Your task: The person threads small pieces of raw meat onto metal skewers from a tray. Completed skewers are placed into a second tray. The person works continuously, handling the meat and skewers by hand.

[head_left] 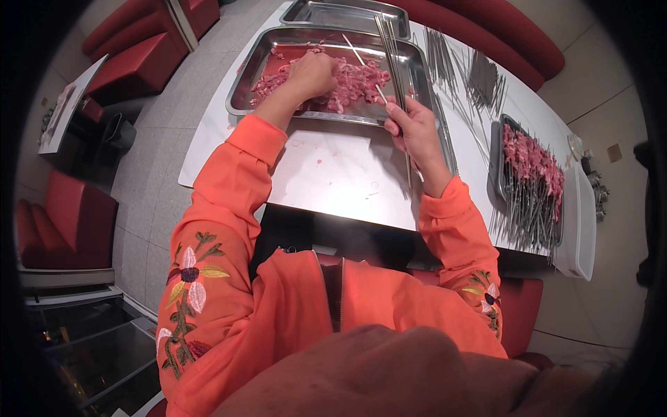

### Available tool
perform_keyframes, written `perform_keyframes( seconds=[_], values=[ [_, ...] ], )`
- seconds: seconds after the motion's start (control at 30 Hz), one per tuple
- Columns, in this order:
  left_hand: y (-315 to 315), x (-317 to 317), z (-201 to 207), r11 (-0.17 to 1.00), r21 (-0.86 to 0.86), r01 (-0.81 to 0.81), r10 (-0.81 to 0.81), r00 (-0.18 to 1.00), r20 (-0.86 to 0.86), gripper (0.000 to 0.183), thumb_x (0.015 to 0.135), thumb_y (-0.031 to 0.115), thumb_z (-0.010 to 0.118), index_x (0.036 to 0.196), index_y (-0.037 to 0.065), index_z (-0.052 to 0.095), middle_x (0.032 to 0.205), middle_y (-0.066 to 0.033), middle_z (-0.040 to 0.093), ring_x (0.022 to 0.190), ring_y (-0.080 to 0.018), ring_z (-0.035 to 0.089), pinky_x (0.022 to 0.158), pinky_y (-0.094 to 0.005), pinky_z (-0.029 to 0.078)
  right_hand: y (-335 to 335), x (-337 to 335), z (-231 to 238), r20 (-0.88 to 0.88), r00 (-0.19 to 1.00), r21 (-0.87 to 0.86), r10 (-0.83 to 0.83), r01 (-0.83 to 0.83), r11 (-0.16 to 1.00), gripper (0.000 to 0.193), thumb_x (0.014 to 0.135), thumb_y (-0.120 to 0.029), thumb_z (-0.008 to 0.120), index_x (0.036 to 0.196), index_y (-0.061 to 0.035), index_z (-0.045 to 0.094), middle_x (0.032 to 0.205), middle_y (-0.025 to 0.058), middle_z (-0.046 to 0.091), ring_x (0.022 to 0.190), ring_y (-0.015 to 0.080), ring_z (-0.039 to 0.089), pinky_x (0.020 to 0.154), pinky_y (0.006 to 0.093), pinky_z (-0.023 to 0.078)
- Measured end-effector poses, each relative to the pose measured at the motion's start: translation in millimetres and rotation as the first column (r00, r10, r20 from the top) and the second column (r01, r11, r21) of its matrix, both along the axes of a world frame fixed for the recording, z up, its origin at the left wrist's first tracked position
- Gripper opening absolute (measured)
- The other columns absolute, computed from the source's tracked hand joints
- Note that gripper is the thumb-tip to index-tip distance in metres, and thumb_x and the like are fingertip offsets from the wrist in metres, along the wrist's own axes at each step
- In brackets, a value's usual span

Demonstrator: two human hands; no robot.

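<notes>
A steel tray holds a heap of cut raw meat. My left hand is down in that heap, fingers curled in on the meat; its fingertips are hidden. Over the tray's near right side, my right hand is closed around a bundle of thin metal skewers that stick out above and below it. One single skewer slants away up and left from the thumb and forefinger. Meat covers the middle of this skewer, and I cannot tell whether it is threaded on.
Another steel tray stands behind. Loose skewers lie on the white table to the right. Farther right, a dark tray carries several skewers of meat, beside a white plastic bin. Red benches surround the table.
</notes>
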State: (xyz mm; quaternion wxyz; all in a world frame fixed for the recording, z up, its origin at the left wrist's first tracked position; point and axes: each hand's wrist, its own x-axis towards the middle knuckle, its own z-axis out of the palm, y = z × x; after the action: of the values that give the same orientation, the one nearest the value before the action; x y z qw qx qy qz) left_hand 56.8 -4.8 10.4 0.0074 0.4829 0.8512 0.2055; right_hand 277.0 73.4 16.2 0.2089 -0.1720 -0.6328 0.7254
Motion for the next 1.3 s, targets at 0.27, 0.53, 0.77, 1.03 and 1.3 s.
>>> perform_keyframes(
  seconds=[0.27,0.53,0.77,1.03,1.3],
  values=[
    [-13,-36,11,0.961,0.274,-0.038,-0.168,0.705,0.689,0.013,0.084,0.013,0.056,0.079,0.002,0.059,0.079,-0.0053,0.062,0.075,-0.0125,0.062,0.060,-0.0254,0.049,1,-1,-1,0.011,1.000,0.020,-0.003,0.003,1.000,0.020,0.091,-0.014,0.052,0.105,-0.0008,0.057,0.057,-0.0032,0.043,0.042,0.0027,0.034,0.036,0.0186,0.023],
    [-10,-37,10,0.721,0.500,-0.480,-0.532,0.078,0.843,0.020,0.087,0.001,0.047,0.101,-0.012,0.053,0.100,-0.0214,0.061,0.091,-0.0277,0.063,0.081,-0.0343,0.054,-11,0,6,0.035,0.999,0.050,0.041,-0.043,0.998,0.025,0.092,-0.018,0.051,0.109,-0.0006,0.057,0.057,-0.0043,0.042,0.042,0.0013,0.032,0.036,0.0173,0.022],
    [-8,-32,10,0.641,0.557,-0.528,-0.639,0.034,0.768,0.024,0.091,0.006,0.046,0.109,-0.010,0.050,0.109,-0.0232,0.058,0.101,-0.0298,0.060,0.089,-0.0377,0.051,-12,0,-2,0.072,0.994,0.052,0.084,-0.088,0.995,0.024,0.092,-0.017,0.051,0.109,-0.0012,0.057,0.056,-0.0040,0.043,0.041,0.0010,0.031,0.036,0.0174,0.021],
    [-6,-27,9,0.573,0.600,-0.559,-0.630,0.168,0.758,0.023,0.093,0.007,0.044,0.108,-0.010,0.050,0.105,-0.0225,0.059,0.098,-0.0298,0.062,0.087,-0.0370,0.053,-14,0,0,0.100,0.991,0.054,0.092,-0.098,0.994,0.024,0.092,-0.017,0.051,0.109,-0.0005,0.056,0.056,-0.0040,0.043,0.041,0.0010,0.031,0.036,0.0175,0.021],
    [-3,-12,11,0.609,0.579,-0.542,-0.591,0.176,0.787,0.024,0.094,0.009,0.044,0.107,-0.009,0.052,0.105,-0.0201,0.059,0.098,-0.0280,0.061,0.086,-0.0348,0.053,-16,0,-1,0.087,0.994,0.030,0.066,-0.069,0.997,0.023,0.092,-0.017,0.051,0.108,-0.0011,0.056,0.056,-0.0040,0.043,0.041,0.0010,0.032,0.036,0.0173,0.022]
  ],
)
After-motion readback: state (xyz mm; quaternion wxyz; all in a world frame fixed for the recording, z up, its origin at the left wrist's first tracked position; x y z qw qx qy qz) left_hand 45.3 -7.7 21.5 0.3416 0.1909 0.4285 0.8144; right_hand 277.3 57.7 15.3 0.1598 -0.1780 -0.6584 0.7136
